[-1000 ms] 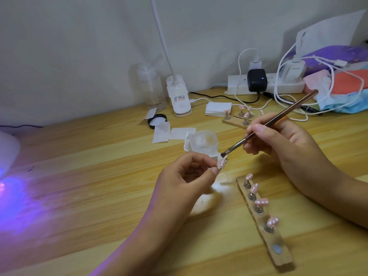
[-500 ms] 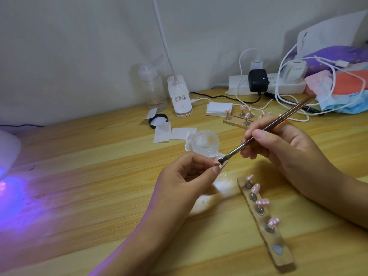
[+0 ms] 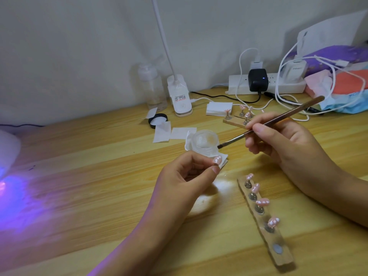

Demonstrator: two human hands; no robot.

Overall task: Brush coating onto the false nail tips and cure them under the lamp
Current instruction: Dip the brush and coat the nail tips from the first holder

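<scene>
My left hand (image 3: 185, 176) pinches a pink false nail tip (image 3: 217, 160) between thumb and fingers at the table's middle. My right hand (image 3: 286, 148) holds a thin brown brush (image 3: 278, 118), whose dark bristles hover at the rim of a small clear gel jar (image 3: 205, 140), just above and right of the tip. A wooden holder strip (image 3: 266, 232) at the lower right carries several pink nail tips on metal stands, with one bare magnet at its near end. The white curing lamp (image 3: 8, 148) sits at the left edge, casting purple light on the wood.
A second wooden holder (image 3: 237, 120) with nail tips lies behind the jar. White wipes (image 3: 163, 132), a black lid (image 3: 158, 120), a clear bottle (image 3: 152, 86), a white desk lamp base (image 3: 180, 98), a power strip (image 3: 266, 84) with cables and a pile of packets line the back.
The brush has lifted off the nail tip and swung up to the gel jar's rim. My left hand keeps holding the tip in about the same place.
</scene>
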